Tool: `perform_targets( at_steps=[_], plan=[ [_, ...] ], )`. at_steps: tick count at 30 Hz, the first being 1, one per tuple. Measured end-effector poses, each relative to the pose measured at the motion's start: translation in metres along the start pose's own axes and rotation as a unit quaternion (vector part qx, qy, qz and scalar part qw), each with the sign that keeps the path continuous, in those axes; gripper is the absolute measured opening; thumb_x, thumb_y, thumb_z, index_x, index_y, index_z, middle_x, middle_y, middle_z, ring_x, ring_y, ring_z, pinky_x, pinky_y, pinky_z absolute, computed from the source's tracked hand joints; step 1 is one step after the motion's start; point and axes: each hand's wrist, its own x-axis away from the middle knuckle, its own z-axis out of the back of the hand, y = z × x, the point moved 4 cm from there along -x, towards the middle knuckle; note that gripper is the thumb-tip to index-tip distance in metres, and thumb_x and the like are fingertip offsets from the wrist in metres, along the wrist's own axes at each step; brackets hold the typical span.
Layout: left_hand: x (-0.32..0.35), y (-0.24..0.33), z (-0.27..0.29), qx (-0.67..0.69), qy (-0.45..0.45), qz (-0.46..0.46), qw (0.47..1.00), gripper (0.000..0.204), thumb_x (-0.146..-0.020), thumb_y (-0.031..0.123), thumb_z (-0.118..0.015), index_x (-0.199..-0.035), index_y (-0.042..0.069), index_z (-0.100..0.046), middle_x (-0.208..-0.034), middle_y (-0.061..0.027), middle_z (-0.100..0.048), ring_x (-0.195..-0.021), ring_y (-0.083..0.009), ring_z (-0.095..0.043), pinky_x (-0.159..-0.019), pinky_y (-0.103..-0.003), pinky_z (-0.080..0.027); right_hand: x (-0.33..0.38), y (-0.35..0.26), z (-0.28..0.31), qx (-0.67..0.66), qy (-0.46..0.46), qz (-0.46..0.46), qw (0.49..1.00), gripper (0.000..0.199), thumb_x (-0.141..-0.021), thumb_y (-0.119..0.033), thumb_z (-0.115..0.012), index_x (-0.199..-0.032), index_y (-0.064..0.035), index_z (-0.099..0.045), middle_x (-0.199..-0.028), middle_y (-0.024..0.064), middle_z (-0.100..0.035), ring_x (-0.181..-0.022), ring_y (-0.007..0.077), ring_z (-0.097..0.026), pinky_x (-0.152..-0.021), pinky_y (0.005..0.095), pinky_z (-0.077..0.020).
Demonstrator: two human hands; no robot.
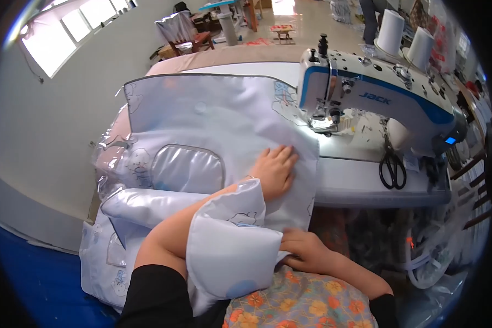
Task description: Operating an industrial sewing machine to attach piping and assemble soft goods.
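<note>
A large pale, shiny fabric piece (224, 117) with dark piped edges and cartoon animal prints spreads over the table, its far right corner by the needle area of the sewing machine (377, 87). My left hand (276, 170) lies flat on it, fingers stretched toward the machine. A rounded pocket panel (187, 168) sits on the fabric left of that hand. Over my left forearm hangs a folded, padded flap (232, 251) of the same cloth. Close to my lap, my right hand (306, 250) has its fingers curled on the flap's edge; the fingertips are partly hidden.
Black-handled scissors (392, 168) lie on the machine table right of the needle. Two white thread cones (391, 30) stand behind the machine. Clear plastic wrapping (112, 158) hangs at the table's left side. A chair (185, 35) stands farther back near the wall.
</note>
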Motion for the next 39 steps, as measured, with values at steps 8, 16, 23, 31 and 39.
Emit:
perform_targets(
  at_steps=[8,16,23,31,39],
  plan=[
    [-0.047,0.018,-0.010,-0.068,-0.039,-0.051,0.996,0.056,-0.087,0.032,-0.065,-0.133,0.001,-0.057,-0.143,-0.0213,-0.051,-0.131,-0.0314,-0.049,-0.106,-0.046,-0.038,0.011,0.021,-0.002,-0.036,0.041,0.017,0.998,0.036,-0.074,0.001,-0.066,-0.108,-0.0090,-0.072,-0.106,0.0058,-0.073,-0.098,0.0250,-0.070,-0.102,0.0450,-0.0507],
    [-0.052,0.025,-0.028,-0.095,-0.006,0.019,0.995,0.056,-0.091,0.034,-0.060,-0.133,-0.002,-0.056,-0.141,-0.0191,-0.054,-0.131,-0.0276,-0.048,-0.105,-0.045,-0.038,0.018,0.025,0.013,-0.091,0.071,-0.020,0.993,0.032,-0.076,0.001,-0.065,-0.105,-0.0085,-0.074,-0.105,0.0064,-0.074,-0.098,0.0266,-0.069,-0.101,0.0425,-0.0507],
    [-0.068,0.021,-0.017,-0.135,-0.078,0.042,0.987,0.051,-0.091,0.031,-0.057,-0.129,-0.004,-0.058,-0.136,-0.0183,-0.058,-0.130,-0.0270,-0.050,-0.106,-0.044,-0.038,0.010,0.048,0.021,-0.158,0.063,-0.049,0.984,0.028,-0.082,-0.001,-0.064,-0.106,-0.0089,-0.075,-0.105,0.0061,-0.075,-0.100,0.0271,-0.070,-0.103,0.0438,-0.0479],
    [-0.065,0.031,-0.006,-0.182,-0.037,0.006,0.983,0.048,-0.087,0.026,-0.060,-0.125,-0.004,-0.061,-0.127,-0.0186,-0.063,-0.120,-0.0273,-0.057,-0.102,-0.041,-0.042,-0.012,0.064,0.039,-0.138,0.070,-0.001,0.988,0.026,-0.083,-0.003,-0.065,-0.105,-0.0106,-0.075,-0.105,0.0051,-0.075,-0.103,0.0258,-0.070,-0.106,0.0489,-0.0432],
    [-0.071,-0.002,-0.012,-0.047,0.042,0.001,0.998,0.038,-0.083,0.016,-0.063,-0.116,-0.002,-0.066,-0.127,-0.0183,-0.065,-0.116,-0.0305,-0.062,-0.100,-0.041,-0.047,-0.024,0.074,0.064,-0.076,0.034,-0.036,0.996,0.031,-0.076,0.000,-0.062,-0.103,-0.0109,-0.073,-0.106,0.0071,-0.074,-0.106,0.0282,-0.068,-0.112,0.0520,-0.0393]
  ],
)
